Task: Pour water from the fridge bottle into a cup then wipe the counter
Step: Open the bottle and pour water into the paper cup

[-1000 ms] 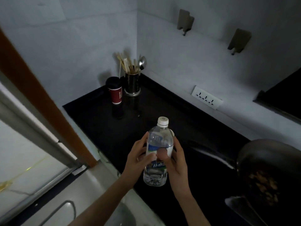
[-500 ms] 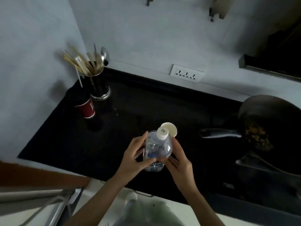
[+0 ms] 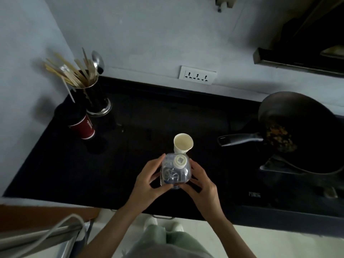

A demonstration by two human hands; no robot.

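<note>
A clear plastic water bottle [image 3: 175,171] with a white cap stands upright over the black counter [image 3: 55,164], seen from straight above. My left hand [image 3: 149,180] grips its left side and my right hand [image 3: 202,183] grips its right side. The cap is still on. Just beyond the bottle, a white paper cup [image 3: 183,144] stands on the counter, open and looking empty. The bottle's lower part is hidden behind its own shoulder and my fingers.
A red paper cup with a black lid [image 3: 81,125] and a steel holder of chopsticks and spoons [image 3: 93,95] stand at the back left corner. A black wok with food [image 3: 297,131] sits on the stove at right, handle pointing left. A wall socket [image 3: 197,75] is behind.
My head has tilted down and turned right, so the white cup has come fully into view beyond the bottle. Both hands keep holding the bottle close to the counter's front.
</note>
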